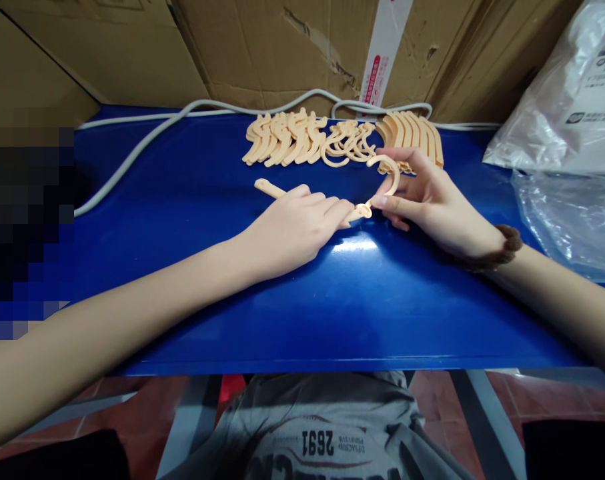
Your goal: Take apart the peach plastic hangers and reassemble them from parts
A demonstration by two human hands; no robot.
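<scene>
A grey shirt point(327, 407) fronts the blue worktop point(332, 320), where the left hand point(293, 231) has its grip closed around a pale bar point(269, 189) slanting far-left to near-right, its right end meeting a curved hook point(396, 176) pinched by the right hand point(438, 200).

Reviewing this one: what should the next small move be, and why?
Probably, the right hand should press the hook gently toward the beige strip: the left hand holds that strip, and the pieces meet between both hands; whether they are locked can't be told.
</scene>
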